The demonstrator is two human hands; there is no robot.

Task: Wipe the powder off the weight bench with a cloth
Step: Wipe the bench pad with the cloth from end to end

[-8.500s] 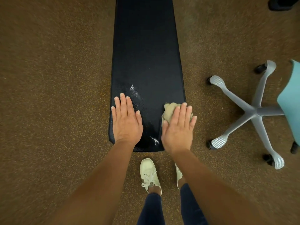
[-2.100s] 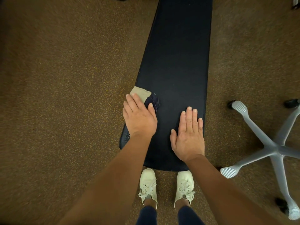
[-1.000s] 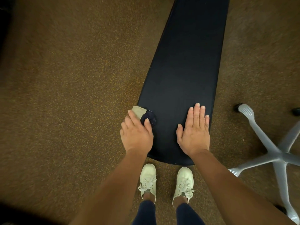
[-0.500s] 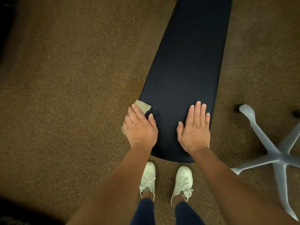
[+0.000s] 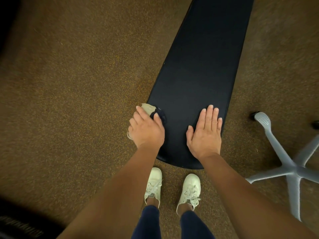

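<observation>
Fingers (image 5: 209, 116) of my right hand (image 5: 204, 135) lie flat and nearly together, pressed palm-down on the long black padded weight bench (image 5: 198, 75). My left hand (image 5: 146, 130) presses a crumpled beige cloth with a dark patch (image 5: 148, 108) at the bench's left edge; its fingers, slightly spread, cover most of it, with cloth poking out past the fingertips and beside the little finger. I see no powder on the pad ahead of either hand.

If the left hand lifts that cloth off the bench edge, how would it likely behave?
Probably floppy: the cloth bunches and folds under the left hand and hangs past the bench edge. Likely light, since flat fingers alone hold it. It may slide easily on the smooth pad.
</observation>
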